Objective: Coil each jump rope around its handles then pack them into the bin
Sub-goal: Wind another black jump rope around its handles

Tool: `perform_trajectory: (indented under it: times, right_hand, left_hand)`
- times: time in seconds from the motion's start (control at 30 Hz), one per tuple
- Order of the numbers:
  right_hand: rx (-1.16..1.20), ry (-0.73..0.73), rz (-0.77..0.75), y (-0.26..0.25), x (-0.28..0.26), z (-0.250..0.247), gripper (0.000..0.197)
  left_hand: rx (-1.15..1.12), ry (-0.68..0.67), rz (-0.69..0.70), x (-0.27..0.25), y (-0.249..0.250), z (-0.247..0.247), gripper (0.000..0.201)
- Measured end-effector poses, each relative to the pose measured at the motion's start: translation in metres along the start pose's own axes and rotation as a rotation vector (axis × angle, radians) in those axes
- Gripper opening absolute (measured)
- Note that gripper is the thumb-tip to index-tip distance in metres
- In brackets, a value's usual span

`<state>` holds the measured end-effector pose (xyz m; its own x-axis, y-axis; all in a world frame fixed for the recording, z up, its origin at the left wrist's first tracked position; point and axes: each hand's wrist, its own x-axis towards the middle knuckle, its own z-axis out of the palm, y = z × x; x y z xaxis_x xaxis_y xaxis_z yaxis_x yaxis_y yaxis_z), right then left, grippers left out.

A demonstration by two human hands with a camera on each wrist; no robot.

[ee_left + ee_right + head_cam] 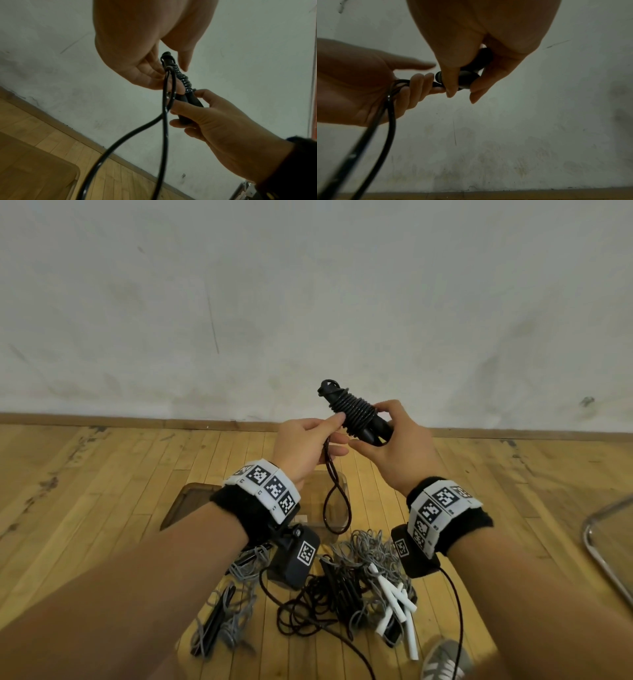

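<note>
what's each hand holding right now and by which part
Right hand grips the black jump rope's handles at their lower ends; left hand pinches the loose cord beside the coils.

Wooden floor point(102, 508) carries tangled jump ropes point(342, 587) and bin point(191, 501).

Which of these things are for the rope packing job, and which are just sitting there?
For the job:
- black jump rope, partly coiled round its handles, held by right hand
- its loose loop, pinched by left hand
- clear bin
- tangled rope pile on the floor

Just lying about:
- metal chair frame
- grey shoe
- brown lid
</note>
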<state>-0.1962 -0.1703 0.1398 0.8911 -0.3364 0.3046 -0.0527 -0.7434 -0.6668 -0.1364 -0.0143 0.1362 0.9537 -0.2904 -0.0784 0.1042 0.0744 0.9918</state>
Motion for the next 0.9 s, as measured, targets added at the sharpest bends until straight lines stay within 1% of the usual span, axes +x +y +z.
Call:
perform_trajectory:
  times: [0.1, 0.23, 0.3, 0.33, 0.4, 0.47, 0.5, 0.53, 0.57, 0.67, 0.77, 0.9]
  right_hand:
    - [-0.028, -0.025, -0.051, -0.003, -0.001, 0.003, 0.053]
    - [-0.014, -0.069, -0.091, 0.001, 0.000, 0.012, 0.058]
    - [0.057, -0.098, -0.107, 0.002, 0.000, 0.011, 0.056]
    - [0.148, -0.125, -0.100, 0.002, 0.000, 0.010, 0.052]
    - [0.415, -0.206, -0.007, -0.002, 0.000, 0.006, 0.038]
    - [0.633, -0.278, 0.160, -0.007, 0.000, 0.004, 0.025]
    - [0.680, -0.302, 0.225, -0.009, 0.001, 0.003, 0.027]
    - [0.696, -0.319, 0.257, -0.010, 0.001, 0.002, 0.031]
    - [0.689, -0.324, 0.254, -0.010, 0.001, 0.002, 0.035]
    - [0.634, -0.283, 0.173, -0.006, 0.001, 0.005, 0.036]
    - [0.520, -0.238, 0.092, 0.001, 0.004, 0.012, 0.041]
    - [0.361, -0.228, 0.027, 0.005, 0.006, 0.015, 0.055]
  left_hand:
    - [0.005, 0.026, -0.019, -0.001, -0.001, 0.003, 0.039]
    - [0.013, 0.091, -0.016, 0.001, -0.003, 0.002, 0.043]
    - [0.017, 0.106, -0.011, 0.002, -0.003, 0.000, 0.041]
    - [0.020, 0.108, -0.009, 0.003, -0.004, -0.001, 0.040]
    - [0.022, 0.102, -0.009, 0.005, -0.004, -0.003, 0.038]
    - [0.020, 0.093, -0.013, 0.005, -0.003, -0.004, 0.038]
    - [0.019, 0.090, -0.014, 0.005, -0.003, -0.003, 0.037]
    - [0.020, 0.088, -0.015, 0.006, -0.003, -0.003, 0.037]
    - [0.024, 0.085, -0.016, 0.006, -0.003, -0.002, 0.037]
    - [0.021, 0.056, -0.032, 0.005, -0.002, -0.001, 0.033]
    - [0.010, 0.020, -0.059, 0.003, -0.002, 0.000, 0.031]
    - [0.028, 0.057, -0.039, 0.004, -0.006, 0.001, 0.030]
